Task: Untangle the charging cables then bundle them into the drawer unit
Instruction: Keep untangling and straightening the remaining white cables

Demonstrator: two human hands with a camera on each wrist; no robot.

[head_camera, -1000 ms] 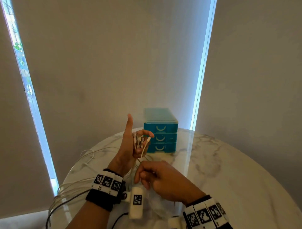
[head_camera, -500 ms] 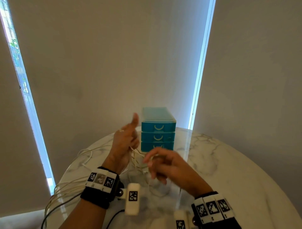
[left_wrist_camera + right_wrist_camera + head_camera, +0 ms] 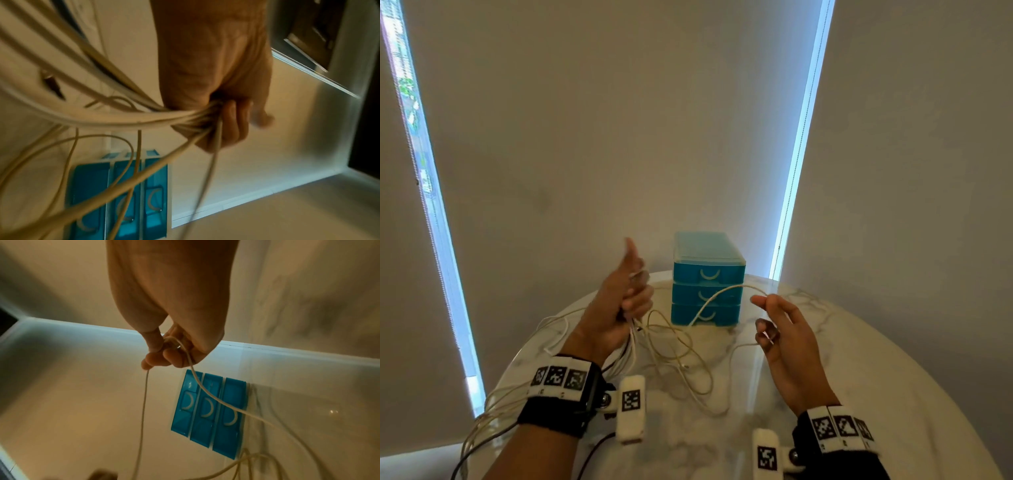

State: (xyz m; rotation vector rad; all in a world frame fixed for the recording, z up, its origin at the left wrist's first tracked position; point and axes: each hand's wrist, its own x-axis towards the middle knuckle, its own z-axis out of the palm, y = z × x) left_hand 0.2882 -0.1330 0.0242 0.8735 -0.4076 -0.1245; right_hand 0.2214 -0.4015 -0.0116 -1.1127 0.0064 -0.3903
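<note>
Round marble tabletop (image 3: pixel 893 359). Blue drawer unit (image 3: pixel 707 279) is stood at its far edge, all three drawers closed. White cables (image 3: pixel 674 346) are spread in loose loops across the left and middle of the tabletop, some trailed over the left edge. Left hand (image 3: pixel 619 301) is raised, fingers curled round a bunch of cables, thumb up. Right hand (image 3: pixel 784 329) is raised; one cable is pinched between thumb and fingertips.
</note>
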